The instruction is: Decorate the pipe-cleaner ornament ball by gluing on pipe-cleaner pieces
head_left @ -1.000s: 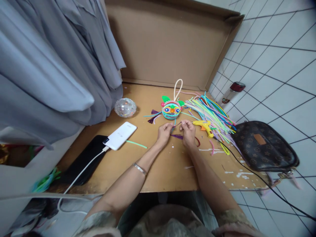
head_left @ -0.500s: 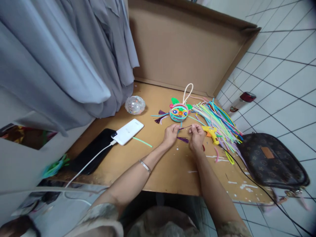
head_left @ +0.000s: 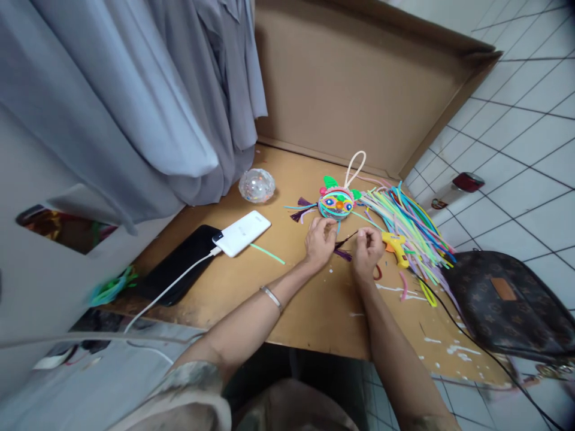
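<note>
Pinching one dark thread (head_left: 348,238) over one table (head_left: 314,311), left hand (head_left: 320,242) and right hand (head_left: 367,252); rightward, one glue gun (head_left: 397,246), tiled wall (head_left: 521,134)

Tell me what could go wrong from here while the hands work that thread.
The right hand is right beside the glue gun; if the gun is hot, which the picture can't show, a knuckle could get burned.

The gun's cord runs off the near edge of the table, so a snag might drag the gun.

The thread between the hands looks thin and could slip or tangle.
</note>
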A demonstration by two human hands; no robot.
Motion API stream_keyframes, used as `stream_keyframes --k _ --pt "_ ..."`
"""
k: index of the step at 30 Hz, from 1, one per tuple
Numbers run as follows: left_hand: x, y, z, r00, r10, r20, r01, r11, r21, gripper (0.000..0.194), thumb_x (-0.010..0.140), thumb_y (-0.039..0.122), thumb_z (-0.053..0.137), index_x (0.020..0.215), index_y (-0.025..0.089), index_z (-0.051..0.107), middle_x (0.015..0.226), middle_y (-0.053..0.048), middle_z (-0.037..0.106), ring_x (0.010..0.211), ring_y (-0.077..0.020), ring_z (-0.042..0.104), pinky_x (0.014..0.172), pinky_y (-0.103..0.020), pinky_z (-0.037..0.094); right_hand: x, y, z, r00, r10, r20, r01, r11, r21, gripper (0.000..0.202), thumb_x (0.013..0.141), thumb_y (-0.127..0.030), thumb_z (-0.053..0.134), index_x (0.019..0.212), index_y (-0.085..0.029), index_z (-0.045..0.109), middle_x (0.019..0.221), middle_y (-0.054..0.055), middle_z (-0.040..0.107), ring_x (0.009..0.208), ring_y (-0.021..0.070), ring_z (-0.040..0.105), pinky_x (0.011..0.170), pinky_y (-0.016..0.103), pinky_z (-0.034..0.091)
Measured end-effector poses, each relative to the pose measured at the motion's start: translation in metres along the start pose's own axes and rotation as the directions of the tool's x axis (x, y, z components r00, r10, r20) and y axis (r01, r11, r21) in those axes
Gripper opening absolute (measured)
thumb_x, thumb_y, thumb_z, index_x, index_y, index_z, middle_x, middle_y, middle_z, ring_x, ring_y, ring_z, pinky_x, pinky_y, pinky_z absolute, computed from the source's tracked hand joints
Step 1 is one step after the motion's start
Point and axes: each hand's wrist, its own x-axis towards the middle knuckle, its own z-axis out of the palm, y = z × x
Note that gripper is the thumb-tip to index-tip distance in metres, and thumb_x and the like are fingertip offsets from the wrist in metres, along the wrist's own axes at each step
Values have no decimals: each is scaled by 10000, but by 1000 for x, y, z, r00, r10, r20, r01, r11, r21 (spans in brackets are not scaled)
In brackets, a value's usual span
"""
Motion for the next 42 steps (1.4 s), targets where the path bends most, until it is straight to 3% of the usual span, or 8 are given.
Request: stream_keyframes --k 5,9,12,17,24,30,35,42 --pt "-4 2 -1 986 76 149 -64 994 -87 160 899 286 610 958 204 734 1010 -89 740 1038 -246 625 985 -360 456 -7 -7 4 989 -114 95 121 990 -73 231 921 -421 558 806 -227 607 824 18 574 819 191 532 780 334 442" --pt "-5 -7 5 946 -30 323 123 955 -269 232 886 394 652 886 167 704 807 -40 694 792 -175 617 793 -296 488 -9 -1 6 989 -127 81 134 987 -86 247 918 -438 562 804 -226 620 834 24 586 821 197 542 771 338 458" --pt "-3 -12 10 923 -95 374 242 897 -371 360 793 493 761 828 147 672 712 2 639 696 -126 572 724 -260 468 -9 5 8 986 -146 81 152 986 -75 235 912 -423 575 803 -222 626 816 18 586 787 189 536 739 328 455" --pt "1 -11 11 921 -136 366 316 810 -493 504 653 538 873 904 145 680 685 30 629 623 -84 539 634 -222 429 -11 7 10 986 -148 82 153 986 -58 234 924 -418 574 809 -223 633 817 18 588 784 189 544 738 329 464" --pt "-1 -10 9 837 -149 527 440 757 -483 594 635 680 828 829 149 648 466 84 454 427 -50 352 467 -207 233 -15 8 13 989 -144 42 147 986 -77 240 919 -437 555 826 -228 630 860 36 584 832 209 557 790 360 484" --pt "-1 -5 5 751 -220 622 594 635 -493 644 467 601 948 781 149 613 509 87 477 446 -40 375 469 -192 273 -18 8 16 997 -76 16 77 997 -23 215 888 -419 553 798 -231 607 838 24 577 811 200 543 768 341 471" --pt "-1 -2 2 688 -235 686 667 578 -471 633 442 477 993 842 122 654 563 82 498 471 -22 392 486 -171 285 -16 12 18 999 32 -21 -30 997 65 212 832 -423 565 747 -229 562 769 -4 552 740 174 517 723 312 451" --pt "-2 -1 2 688 -264 676 671 586 -454 500 535 415 968 757 133 620 549 80 493 468 -26 414 478 -168 304 -18 12 21 987 157 -42 -147 974 171 256 771 -467 618 749 -218 562 731 -27 553 675 144 509 684 292 436"
